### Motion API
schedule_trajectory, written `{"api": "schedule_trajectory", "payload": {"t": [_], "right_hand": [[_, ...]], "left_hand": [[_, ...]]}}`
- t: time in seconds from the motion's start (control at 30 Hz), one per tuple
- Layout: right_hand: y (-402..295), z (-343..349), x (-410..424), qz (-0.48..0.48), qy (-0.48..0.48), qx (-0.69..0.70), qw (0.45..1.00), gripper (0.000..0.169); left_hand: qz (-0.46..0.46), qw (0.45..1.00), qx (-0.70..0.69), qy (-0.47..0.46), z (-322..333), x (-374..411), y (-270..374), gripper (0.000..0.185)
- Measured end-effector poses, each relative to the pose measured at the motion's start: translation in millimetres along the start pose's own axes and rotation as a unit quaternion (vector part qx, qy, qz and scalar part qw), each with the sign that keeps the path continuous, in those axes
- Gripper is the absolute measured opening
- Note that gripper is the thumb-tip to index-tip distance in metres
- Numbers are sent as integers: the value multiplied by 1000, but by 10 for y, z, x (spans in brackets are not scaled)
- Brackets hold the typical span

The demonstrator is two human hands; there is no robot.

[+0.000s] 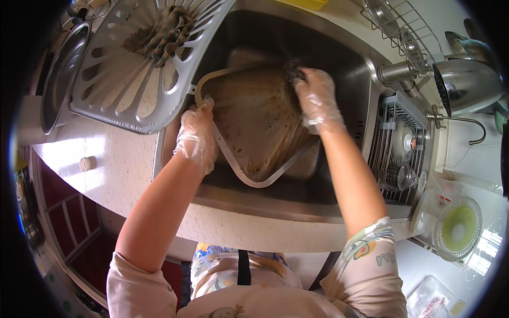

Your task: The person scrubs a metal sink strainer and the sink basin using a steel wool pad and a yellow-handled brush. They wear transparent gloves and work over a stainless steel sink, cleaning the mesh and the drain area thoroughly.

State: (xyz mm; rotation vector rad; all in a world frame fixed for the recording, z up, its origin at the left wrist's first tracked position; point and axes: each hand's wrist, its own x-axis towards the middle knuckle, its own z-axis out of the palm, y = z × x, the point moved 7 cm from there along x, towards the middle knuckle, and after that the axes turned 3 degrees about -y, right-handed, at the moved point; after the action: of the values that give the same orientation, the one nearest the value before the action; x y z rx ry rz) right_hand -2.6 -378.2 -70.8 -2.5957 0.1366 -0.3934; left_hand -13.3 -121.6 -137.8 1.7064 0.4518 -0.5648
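A greasy mesh filter panel (pixel 254 119) with a pale frame lies tilted in the stainless-steel sink (pixel 338 190). Brown grime and dark specks streak its mesh. My left hand (pixel 197 133), in a clear plastic glove, grips the frame at its left side. In my right hand (pixel 318 97), gloved the same way, is a dark scouring pad (pixel 294 71), probably steel wool. The pad is blurred and sits at the panel's upper right part. My fingers hide some of the pad.
Left of the sink, a slotted grey metal panel (pixel 159 101) overhangs the basin edge, with a dirty crumpled rag (pixel 167 35) on it. A metal pan lid or pan (pixel 65 79) stands beyond. A small white cap (pixel 87 163) rests on the counter. At right are a faucet (pixel 397 73) and a dish rack (pixel 397 159).
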Motion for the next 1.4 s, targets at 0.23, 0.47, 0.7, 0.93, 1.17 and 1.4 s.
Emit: {"api": "schedule_trajectory", "payload": {"t": [0.23,0.47,0.7,0.93,1.17,1.4], "right_hand": [[327,157,129,73,-1,-9,997,27],[1317,460,-1342,582,-88,362,723,40],[1302,553,-1237,649,-101,279,700,42],[1455,793,-991,558,-86,268,781,29],[2090,897,-1112,432,2,191,882,20],[916,272,-448,152,171,4,973,14]], "left_hand": [[-160,987,33,-5,46,-183,-79,35],[-205,947,-236,70,165,-609,-74,21],[-285,931,-206,-103,356,-734,-418,31],[-369,861,23,-349,407,-709,-288,34],[81,861,451,-222,814,-210,388,46],[202,652,699,-214,1281,2,203,90]]}}
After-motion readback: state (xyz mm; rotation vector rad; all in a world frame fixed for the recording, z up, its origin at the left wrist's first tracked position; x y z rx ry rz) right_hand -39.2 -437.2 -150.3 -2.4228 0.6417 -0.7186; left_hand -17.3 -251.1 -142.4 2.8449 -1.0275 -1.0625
